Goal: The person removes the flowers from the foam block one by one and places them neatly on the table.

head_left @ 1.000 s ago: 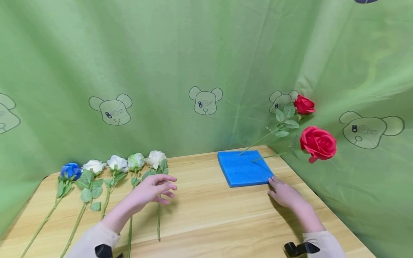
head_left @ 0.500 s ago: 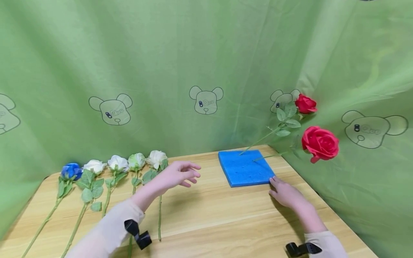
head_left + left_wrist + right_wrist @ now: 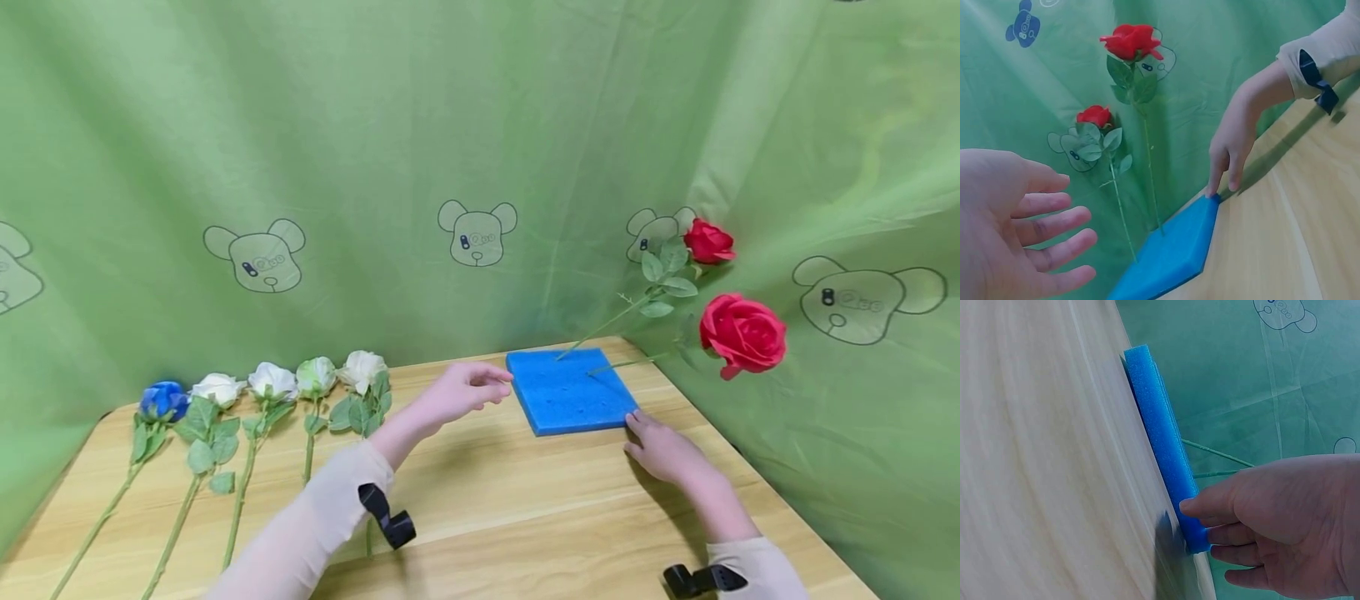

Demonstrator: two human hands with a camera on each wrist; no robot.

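The blue foam block [image 3: 570, 400] lay flat on the wooden table [image 3: 525, 517], between the two hands. The right hand [image 3: 666, 448] was at its near right corner, a fingertip touching the foam there; the fingers were extended, resting against the block rather than wrapped round it. The left hand [image 3: 459, 393] hung above the table just beside the block's left edge, palm turned inward, its fingers loosely bent and spread, with nothing in its grasp; the left wrist view showed its fingertips apart from the foam. Two red roses stood in the block, their stems entering its top: the farther rose [image 3: 708, 242] toward the back edge and the nearer rose [image 3: 744, 335] toward the right side, both slanting to the right in the head view. At the left of the table lay a row of five flowers, a blue flower [image 3: 163, 402] at the outer end and four pale flowers [image 3: 273, 382] next to it, heads toward the green curtain [image 3: 375, 167]. The left sleeve [image 3: 330, 508] passed over the stem of the row's rightmost flower, hiding part of it.
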